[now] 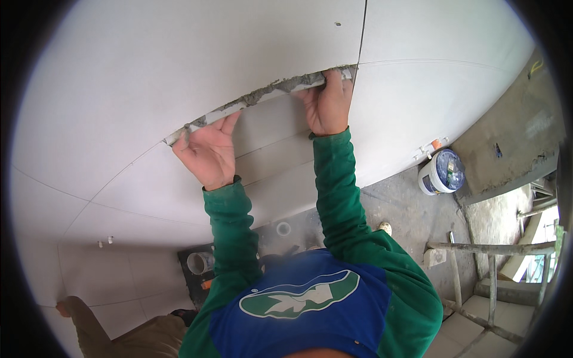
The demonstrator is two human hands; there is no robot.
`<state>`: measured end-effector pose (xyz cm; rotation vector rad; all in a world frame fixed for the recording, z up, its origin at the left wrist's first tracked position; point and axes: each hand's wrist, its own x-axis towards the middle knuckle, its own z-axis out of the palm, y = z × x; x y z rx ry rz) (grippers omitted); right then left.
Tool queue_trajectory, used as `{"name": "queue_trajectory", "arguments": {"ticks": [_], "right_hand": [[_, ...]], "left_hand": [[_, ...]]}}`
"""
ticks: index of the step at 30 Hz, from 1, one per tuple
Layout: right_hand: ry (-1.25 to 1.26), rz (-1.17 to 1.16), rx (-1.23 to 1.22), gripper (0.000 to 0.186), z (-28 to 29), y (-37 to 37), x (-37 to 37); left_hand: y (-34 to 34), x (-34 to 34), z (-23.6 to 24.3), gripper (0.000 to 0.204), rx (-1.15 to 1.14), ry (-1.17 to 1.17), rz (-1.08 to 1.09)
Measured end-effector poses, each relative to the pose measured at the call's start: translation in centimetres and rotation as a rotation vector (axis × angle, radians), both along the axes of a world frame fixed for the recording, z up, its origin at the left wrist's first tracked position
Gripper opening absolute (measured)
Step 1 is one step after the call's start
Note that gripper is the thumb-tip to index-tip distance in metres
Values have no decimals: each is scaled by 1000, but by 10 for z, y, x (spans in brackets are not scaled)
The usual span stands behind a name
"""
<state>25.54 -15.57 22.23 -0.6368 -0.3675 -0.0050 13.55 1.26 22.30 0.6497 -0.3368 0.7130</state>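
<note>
My left hand [206, 152] grips a narrow white tile strip [268, 96] near its left end, at the top edge of a rectangular recess [265, 134] in the white tiled wall [197, 59]. My right hand [328, 104] holds the same strip near the right end, its fingers curled up against it. Rough grey mortar shows along the strip's upper edge. Parts of the fingers of both hands are hidden at the strip.
A lidded white bucket [433, 179] stands by the grey wall at the right. Metal bars [492, 271] form a frame at lower right. An open bucket [200, 262] sits at lower left, near another person's arm [86, 325]. Small pipe fittings [110, 240] poke from the wall.
</note>
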Motion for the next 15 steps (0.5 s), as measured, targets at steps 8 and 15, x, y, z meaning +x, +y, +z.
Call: {"name": "queue_trajectory", "arguments": {"ticks": [8, 15], "right_hand": [[-68, -192, -163, 20, -4, 5, 5], [195, 106, 214, 30, 0, 5, 0]], "left_hand": [[14, 1, -2, 37, -6, -19, -70], [15, -3, -2, 37, -53, -15, -96]]}}
